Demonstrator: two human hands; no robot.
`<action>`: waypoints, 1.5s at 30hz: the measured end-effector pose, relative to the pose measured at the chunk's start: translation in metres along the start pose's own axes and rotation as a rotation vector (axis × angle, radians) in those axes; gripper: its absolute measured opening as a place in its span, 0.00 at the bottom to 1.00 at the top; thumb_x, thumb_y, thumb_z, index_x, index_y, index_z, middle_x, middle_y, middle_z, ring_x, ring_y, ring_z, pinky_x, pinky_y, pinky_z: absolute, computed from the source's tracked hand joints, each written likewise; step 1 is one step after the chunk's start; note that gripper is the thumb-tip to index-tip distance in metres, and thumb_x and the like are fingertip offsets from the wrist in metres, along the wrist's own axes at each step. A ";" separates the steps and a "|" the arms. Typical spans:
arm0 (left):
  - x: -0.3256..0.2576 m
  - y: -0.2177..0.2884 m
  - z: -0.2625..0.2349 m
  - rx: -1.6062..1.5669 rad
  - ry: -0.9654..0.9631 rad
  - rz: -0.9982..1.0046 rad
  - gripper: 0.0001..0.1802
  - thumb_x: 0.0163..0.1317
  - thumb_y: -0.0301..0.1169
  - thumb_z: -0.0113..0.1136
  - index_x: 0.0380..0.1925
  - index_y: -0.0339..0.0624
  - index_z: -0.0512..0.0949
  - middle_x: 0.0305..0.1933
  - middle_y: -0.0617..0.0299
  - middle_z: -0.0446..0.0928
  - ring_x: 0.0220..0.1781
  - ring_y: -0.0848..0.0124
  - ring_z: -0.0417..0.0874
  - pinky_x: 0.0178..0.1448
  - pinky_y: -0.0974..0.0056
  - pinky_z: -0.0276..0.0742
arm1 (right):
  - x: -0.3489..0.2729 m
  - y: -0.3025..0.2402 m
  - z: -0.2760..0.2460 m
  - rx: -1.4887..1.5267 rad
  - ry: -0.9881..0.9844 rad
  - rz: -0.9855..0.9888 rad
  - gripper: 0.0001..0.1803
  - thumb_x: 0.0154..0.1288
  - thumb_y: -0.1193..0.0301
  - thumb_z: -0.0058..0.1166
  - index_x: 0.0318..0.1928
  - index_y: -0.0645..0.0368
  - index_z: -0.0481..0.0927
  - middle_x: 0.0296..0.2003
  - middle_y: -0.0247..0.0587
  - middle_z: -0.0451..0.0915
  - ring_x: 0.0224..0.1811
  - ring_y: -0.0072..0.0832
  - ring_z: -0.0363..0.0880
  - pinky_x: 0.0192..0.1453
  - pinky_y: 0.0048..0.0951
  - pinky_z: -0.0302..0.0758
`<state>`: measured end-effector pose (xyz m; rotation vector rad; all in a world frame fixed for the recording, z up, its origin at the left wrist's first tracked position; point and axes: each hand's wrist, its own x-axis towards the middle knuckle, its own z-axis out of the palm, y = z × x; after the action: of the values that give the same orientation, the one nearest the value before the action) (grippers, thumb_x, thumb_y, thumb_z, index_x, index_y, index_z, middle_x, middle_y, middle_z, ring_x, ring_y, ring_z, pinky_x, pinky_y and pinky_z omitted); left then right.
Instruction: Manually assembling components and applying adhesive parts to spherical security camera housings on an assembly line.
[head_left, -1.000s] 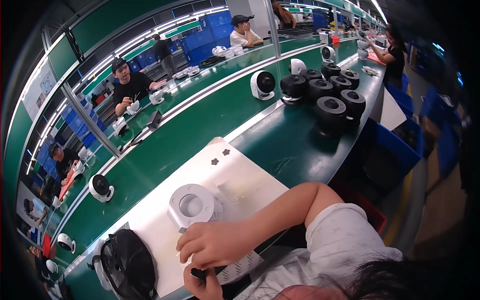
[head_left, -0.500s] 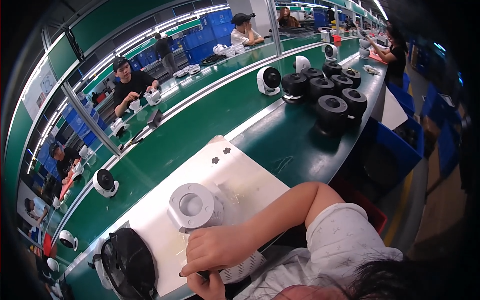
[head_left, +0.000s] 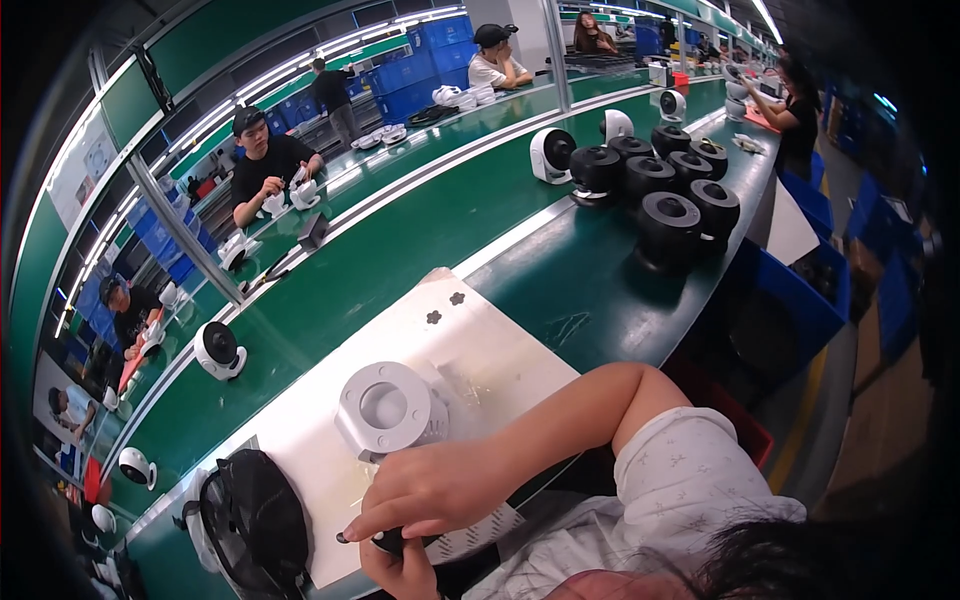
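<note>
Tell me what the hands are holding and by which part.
Both hands, right hand above left hand, close on a small dark object at the mat edge. Its kind and the gripped part cannot be told.

A flat mat (head_left: pixel 480 350) lies on the worktop (head_left: pixel 590 290) before the person, and a ring-shaped housing (head_left: pixel 388 408) stands on its middle. Two small star-shaped pieces (head_left: pixel 445 308) lie on the mat's far corner, behind the housing. A domed grille (head_left: pixel 255 520) rests at the mat's near left edge. The right hand (head_left: pixel 435 490) lies on the mat just in front of the housing, with the left hand (head_left: pixel 400 565) under it at the near edge. A cluster of round units (head_left: pixel 670 195) stands far right on the worktop, well apart from the mat
</note>
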<state>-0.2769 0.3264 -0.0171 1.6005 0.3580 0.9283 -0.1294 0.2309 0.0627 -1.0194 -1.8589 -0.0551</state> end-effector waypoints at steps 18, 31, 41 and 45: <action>0.023 0.009 -0.012 0.134 -0.039 -0.014 0.10 0.46 0.23 0.65 0.27 0.36 0.74 0.26 0.58 0.73 0.26 0.68 0.73 0.31 0.69 0.67 | 0.008 0.003 -0.014 0.240 -0.061 0.496 0.35 0.54 0.84 0.48 0.63 0.50 0.57 0.45 0.44 0.69 0.43 0.31 0.72 0.49 0.29 0.72; 0.015 -0.008 0.008 0.166 -0.063 0.050 0.12 0.54 0.29 0.61 0.29 0.34 0.70 0.24 0.68 0.69 0.28 0.80 0.65 0.34 0.73 0.64 | -0.005 0.012 -0.003 0.107 -0.091 0.265 0.37 0.53 0.84 0.47 0.64 0.50 0.55 0.42 0.51 0.69 0.44 0.45 0.70 0.46 0.38 0.68; 0.019 -0.012 0.005 0.152 -0.058 0.100 0.10 0.45 0.23 0.63 0.29 0.37 0.74 0.29 0.56 0.75 0.31 0.63 0.75 0.38 0.66 0.70 | 0.004 -0.001 -0.025 0.210 -0.134 0.348 0.34 0.51 0.85 0.47 0.61 0.54 0.57 0.47 0.45 0.68 0.44 0.36 0.71 0.47 0.33 0.68; 0.027 -0.015 0.003 0.260 -0.146 0.350 0.12 0.42 0.19 0.64 0.27 0.34 0.72 0.55 0.48 0.64 0.37 0.65 0.76 0.42 0.66 0.72 | 0.000 0.027 -0.060 0.084 0.215 0.430 0.40 0.52 0.87 0.43 0.65 0.47 0.49 0.51 0.40 0.65 0.37 0.20 0.69 0.38 0.19 0.68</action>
<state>-0.2542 0.3466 -0.0210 1.9997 0.0986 1.0509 -0.0679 0.2216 0.0840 -1.2801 -1.4081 0.1614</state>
